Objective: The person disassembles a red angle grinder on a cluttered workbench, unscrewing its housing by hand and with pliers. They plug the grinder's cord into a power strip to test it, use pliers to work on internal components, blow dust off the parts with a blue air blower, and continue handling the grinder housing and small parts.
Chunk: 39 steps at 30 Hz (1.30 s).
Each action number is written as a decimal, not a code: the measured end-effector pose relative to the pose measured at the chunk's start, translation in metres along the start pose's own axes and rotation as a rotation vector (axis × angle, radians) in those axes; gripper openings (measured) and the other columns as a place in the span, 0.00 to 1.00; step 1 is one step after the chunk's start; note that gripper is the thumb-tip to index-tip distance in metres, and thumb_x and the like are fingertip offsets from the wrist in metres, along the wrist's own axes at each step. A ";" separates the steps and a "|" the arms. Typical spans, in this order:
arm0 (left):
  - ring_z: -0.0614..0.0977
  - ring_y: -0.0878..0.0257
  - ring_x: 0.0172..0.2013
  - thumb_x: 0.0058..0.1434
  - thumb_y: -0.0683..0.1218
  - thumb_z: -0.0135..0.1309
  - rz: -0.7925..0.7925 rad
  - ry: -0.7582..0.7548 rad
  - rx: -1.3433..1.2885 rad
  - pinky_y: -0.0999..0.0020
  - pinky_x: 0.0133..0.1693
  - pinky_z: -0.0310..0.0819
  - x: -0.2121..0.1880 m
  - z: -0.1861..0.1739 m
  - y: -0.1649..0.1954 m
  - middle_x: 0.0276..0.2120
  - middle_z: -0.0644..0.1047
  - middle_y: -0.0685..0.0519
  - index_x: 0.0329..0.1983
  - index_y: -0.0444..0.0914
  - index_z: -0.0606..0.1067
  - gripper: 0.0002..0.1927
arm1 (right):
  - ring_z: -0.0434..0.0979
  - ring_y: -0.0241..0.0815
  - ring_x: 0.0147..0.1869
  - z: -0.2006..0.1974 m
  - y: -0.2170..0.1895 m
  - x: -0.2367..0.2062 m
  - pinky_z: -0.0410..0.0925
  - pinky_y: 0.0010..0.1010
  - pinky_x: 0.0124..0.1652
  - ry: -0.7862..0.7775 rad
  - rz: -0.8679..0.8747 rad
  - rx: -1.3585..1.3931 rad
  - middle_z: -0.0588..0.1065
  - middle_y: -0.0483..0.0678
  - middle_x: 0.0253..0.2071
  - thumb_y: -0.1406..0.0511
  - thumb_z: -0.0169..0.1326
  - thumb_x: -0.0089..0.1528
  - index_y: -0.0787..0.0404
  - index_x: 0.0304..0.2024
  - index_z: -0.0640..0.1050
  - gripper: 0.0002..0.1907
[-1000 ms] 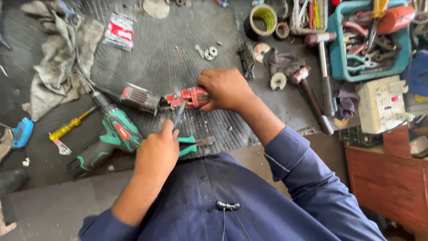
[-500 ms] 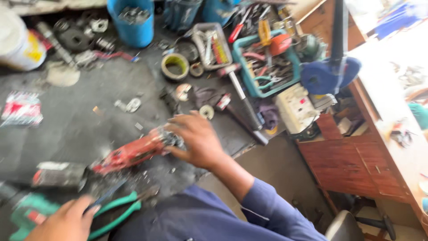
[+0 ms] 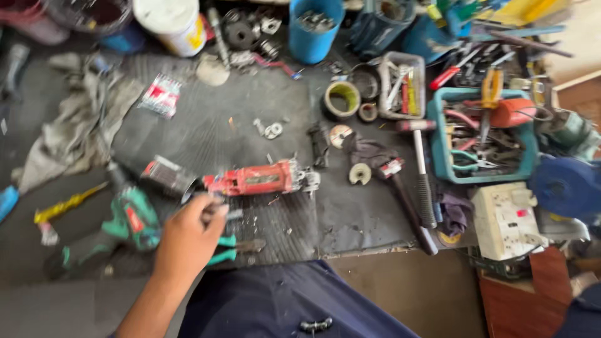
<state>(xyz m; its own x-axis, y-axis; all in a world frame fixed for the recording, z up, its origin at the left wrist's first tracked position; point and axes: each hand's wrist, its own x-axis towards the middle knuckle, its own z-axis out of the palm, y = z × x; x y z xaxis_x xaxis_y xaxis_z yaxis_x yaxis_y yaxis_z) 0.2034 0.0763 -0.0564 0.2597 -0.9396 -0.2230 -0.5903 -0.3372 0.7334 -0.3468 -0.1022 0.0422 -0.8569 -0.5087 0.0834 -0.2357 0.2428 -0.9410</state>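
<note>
Grip: your left hand [image 3: 188,241] curls round something small, can't tell what.
Nearby: red grinder [image 3: 256,179], ribbed rubber mat [image 3: 206,125], green-handled pliers [image 3: 228,249] just beside.

Dark ribbed mat [image 3: 250,125] covers the cluttered workbench [image 3: 375,294].

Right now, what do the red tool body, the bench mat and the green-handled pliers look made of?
Red tool body: looks like moulded plastic, matte and scuffed, with a bare grey metal head at its right end.
Bench mat: probably dark rubber, going by its fine ribbing and dusty surface.
Green-handled pliers, under the left hand: green sleeves, likely plastic or rubber, dull metal tips; blur leaves it open.
</note>
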 end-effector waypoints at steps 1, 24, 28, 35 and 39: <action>0.87 0.55 0.41 0.59 0.49 0.61 -0.044 -0.023 -0.073 0.59 0.44 0.80 0.000 0.011 0.005 0.38 0.83 0.49 0.50 0.40 0.76 0.17 | 0.81 0.51 0.46 0.012 0.003 -0.013 0.76 0.43 0.49 -0.073 0.001 -0.047 0.77 0.50 0.47 0.63 0.64 0.58 0.54 0.57 0.72 0.25; 0.77 0.56 0.56 0.44 0.53 0.69 0.632 -0.049 0.636 0.49 0.66 0.56 0.042 -0.001 -0.027 0.50 0.79 0.53 0.57 0.42 0.75 0.35 | 0.86 0.46 0.41 -0.161 0.040 -0.107 0.80 0.42 0.43 -1.123 -0.060 -1.031 0.82 0.47 0.49 0.58 0.67 0.55 0.45 0.58 0.81 0.27; 0.78 0.54 0.51 0.45 0.55 0.70 0.648 0.003 0.585 0.50 0.62 0.59 0.032 -0.008 -0.012 0.44 0.80 0.52 0.50 0.42 0.77 0.30 | 0.86 0.44 0.41 -0.123 0.030 -0.183 0.78 0.38 0.43 -1.361 -0.356 -0.819 0.83 0.47 0.42 0.53 0.67 0.53 0.47 0.52 0.82 0.24; 0.79 0.54 0.50 0.44 0.54 0.69 0.699 0.092 0.526 0.50 0.61 0.60 0.020 -0.019 0.000 0.45 0.80 0.51 0.55 0.39 0.76 0.34 | 0.85 0.57 0.42 -0.081 -0.018 -0.251 0.75 0.42 0.43 -1.272 -0.588 -0.983 0.83 0.54 0.32 0.47 0.63 0.54 0.44 0.51 0.82 0.24; 0.78 0.54 0.51 0.45 0.53 0.69 0.715 0.058 0.543 0.50 0.61 0.59 0.026 -0.027 -0.009 0.46 0.79 0.50 0.56 0.39 0.75 0.34 | 0.85 0.58 0.41 -0.064 -0.033 -0.270 0.74 0.44 0.44 -1.254 -0.602 -1.077 0.83 0.56 0.31 0.45 0.61 0.55 0.43 0.52 0.80 0.25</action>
<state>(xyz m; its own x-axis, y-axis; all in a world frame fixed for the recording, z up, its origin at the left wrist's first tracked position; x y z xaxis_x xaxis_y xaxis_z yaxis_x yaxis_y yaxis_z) 0.2361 0.0562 -0.0511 -0.2791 -0.9362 0.2134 -0.9018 0.3320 0.2768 -0.1372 0.0797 0.0723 0.1713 -0.8708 -0.4608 -0.9730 -0.0760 -0.2181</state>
